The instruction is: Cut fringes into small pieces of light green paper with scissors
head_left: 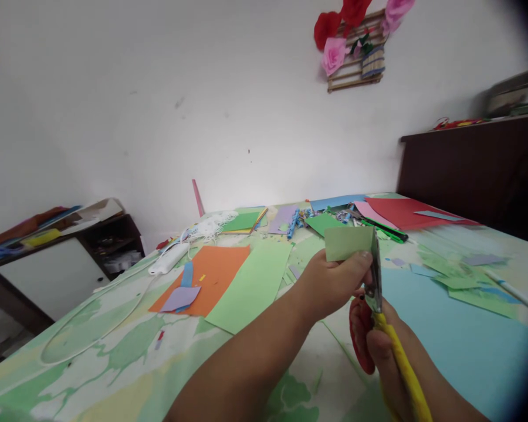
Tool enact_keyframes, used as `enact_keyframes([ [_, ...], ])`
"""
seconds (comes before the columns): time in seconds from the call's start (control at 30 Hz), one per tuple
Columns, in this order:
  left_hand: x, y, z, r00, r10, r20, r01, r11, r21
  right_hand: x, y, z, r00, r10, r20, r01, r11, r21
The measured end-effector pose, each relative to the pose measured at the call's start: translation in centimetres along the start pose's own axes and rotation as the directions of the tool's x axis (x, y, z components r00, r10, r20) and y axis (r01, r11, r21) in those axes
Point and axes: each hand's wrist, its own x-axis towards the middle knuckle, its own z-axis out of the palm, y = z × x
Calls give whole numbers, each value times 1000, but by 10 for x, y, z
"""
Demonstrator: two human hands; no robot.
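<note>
- Right of centre in the frame, the person's left hand (pixel 330 278) pinches a small pale green paper piece (pixel 347 243) between thumb and fingers, holding it up above the table.
- Just below and to the right of it, the right hand (pixel 389 346) is closed around the handles of the scissors (pixel 374 299), one handle red, the other yellow.
- The blades point upward at the paper's right edge; from here I can't tell whether they bite into it.
- Left of the forearm, a long light green sheet (pixel 255 287) lies beside an orange sheet (pixel 220 275), with a purple scrap (pixel 181 299) on the orange one.
- At the lower right, a big light blue sheet (pixel 457 328) spreads out, and a white pen (pixel 514 290) lies near the frame's edge, slightly blurred.
- Farther back on the right I see a red sheet (pixel 405 212); towards the left, a white power strip (pixel 169 259).
- Paper flowers (pixel 334 55) decorate a rack on the wall, upper right.
</note>
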Motion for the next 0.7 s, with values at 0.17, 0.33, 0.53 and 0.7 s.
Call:
enact_keyframes([
  [0.17, 1, -6, 0, 998, 58, -4, -58, 998, -18, 0, -10, -3, 998, 55, 37, -55, 998, -3],
  [0.33, -1, -7, 2, 995, 101, -17, -101, 995, 7, 1, -14, -5, 997, 70, 38, -68, 996, -57],
  [0.53, 0, -8, 3, 995, 102, -7, -102, 995, -11, 1, -20, -8, 995, 89, 37, -85, 991, -101],
  [0.7, -3, -5, 2, 992, 114, -52, -111, 992, 53, 1, -25, -9, 995, 70, 67, -67, 997, -42],
])
